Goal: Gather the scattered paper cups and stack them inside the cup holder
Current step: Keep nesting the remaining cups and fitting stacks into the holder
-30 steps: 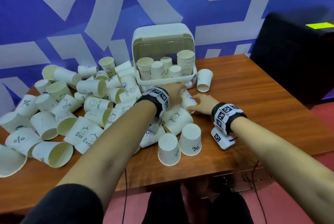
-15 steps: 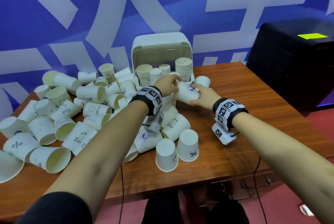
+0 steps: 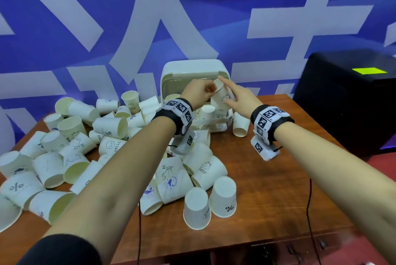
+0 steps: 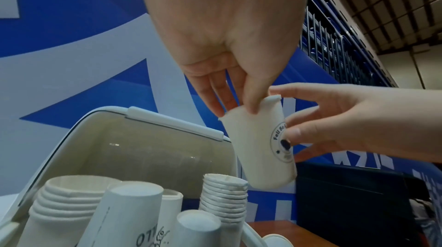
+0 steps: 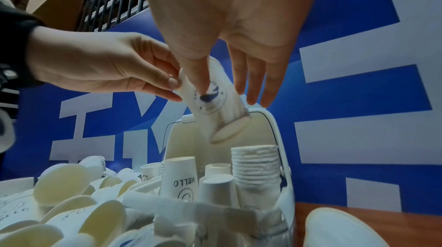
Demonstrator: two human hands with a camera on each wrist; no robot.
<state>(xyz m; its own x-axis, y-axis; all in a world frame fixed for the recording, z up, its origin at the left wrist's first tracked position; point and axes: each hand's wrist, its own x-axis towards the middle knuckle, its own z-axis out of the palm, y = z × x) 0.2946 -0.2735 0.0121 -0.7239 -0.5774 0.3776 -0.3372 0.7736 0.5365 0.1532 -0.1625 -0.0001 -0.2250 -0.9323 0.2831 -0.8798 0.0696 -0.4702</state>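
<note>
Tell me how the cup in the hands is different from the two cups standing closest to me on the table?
The held cup is up in the air above the cup holder; the two front cups stand on the table. The held cup is tilted, the front cups upside down. The left hand pinches its rim, nothing touches them. All are white paper.

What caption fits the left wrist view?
Left hand pinches a cup by its rim above the stack in the holder; right hand steadies it.
</note>
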